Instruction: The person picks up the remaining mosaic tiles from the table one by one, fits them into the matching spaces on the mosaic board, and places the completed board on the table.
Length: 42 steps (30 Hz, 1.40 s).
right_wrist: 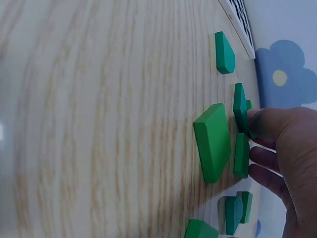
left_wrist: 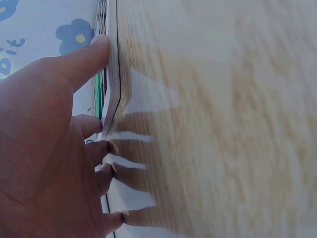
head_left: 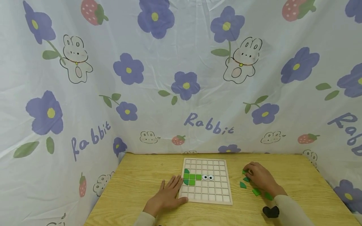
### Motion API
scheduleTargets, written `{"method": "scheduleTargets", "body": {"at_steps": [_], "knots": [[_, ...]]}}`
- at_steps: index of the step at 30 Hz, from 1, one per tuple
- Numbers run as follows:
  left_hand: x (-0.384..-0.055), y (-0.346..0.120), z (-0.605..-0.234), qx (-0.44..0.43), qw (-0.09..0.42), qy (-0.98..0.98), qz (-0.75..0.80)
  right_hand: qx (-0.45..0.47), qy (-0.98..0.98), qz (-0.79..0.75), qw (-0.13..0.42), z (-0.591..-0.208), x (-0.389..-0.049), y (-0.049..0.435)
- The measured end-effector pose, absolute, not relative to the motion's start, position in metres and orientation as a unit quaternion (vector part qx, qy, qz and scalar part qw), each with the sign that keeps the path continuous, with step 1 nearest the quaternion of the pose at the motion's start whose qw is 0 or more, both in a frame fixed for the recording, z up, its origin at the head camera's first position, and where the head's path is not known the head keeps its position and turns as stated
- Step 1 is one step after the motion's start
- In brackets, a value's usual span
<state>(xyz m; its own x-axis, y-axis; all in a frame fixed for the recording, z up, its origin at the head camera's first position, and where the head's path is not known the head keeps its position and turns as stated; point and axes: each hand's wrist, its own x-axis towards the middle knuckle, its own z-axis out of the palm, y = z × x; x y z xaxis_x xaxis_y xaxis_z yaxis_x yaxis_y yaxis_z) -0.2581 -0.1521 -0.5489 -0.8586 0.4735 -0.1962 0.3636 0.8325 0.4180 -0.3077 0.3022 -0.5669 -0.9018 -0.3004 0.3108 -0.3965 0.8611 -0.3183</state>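
Note:
A square wooden grid board [head_left: 205,197] lies on the table, with light green squares [head_left: 192,176], dark green quarter-rounds [head_left: 186,171] and two googly-eye pieces [head_left: 207,177] set in its cells. My left hand [head_left: 168,196] rests at the board's left side, fingers straight and spread; its thumb [left_wrist: 91,54] touches the board's edge. To the right of the board, my right hand [head_left: 261,177] reaches down among loose green pieces, fingers bent. Its thumb [right_wrist: 267,121] meets a dark green piece [right_wrist: 240,106]; I cannot tell whether it pinches one.
Other loose pieces lie near the right hand: a dark green quarter-round [head_left: 243,185], a light green piece [head_left: 255,191] and another by the sleeve [head_left: 268,196]. A black heart-shaped object [head_left: 271,212] shows beside the right sleeve. A printed curtain [head_left: 169,125] hangs behind the wooden table [head_left: 141,175].

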Motion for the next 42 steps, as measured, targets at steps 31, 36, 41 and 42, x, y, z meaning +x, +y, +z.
{"method": "scheduleTargets", "body": {"at_steps": [31,36,41,42], "knots": [[-0.258,-0.153,-0.551,0.225,0.141,0.947,0.182,0.176,-0.944,0.255,0.115,-0.558,-0.304,0.296],[-0.257,-0.152,-0.55,0.226,0.138,0.948,0.179,0.177,-0.943,0.254,0.119,-0.557,-0.303,0.293],[-0.257,-0.152,-0.551,0.226,0.14,0.947,0.179,0.185,-0.941,0.251,0.134,-0.551,-0.3,0.287],[-0.258,-0.152,-0.551,0.226,0.14,0.947,0.179,0.188,-0.94,0.251,0.137,-0.55,-0.3,0.286]]}}
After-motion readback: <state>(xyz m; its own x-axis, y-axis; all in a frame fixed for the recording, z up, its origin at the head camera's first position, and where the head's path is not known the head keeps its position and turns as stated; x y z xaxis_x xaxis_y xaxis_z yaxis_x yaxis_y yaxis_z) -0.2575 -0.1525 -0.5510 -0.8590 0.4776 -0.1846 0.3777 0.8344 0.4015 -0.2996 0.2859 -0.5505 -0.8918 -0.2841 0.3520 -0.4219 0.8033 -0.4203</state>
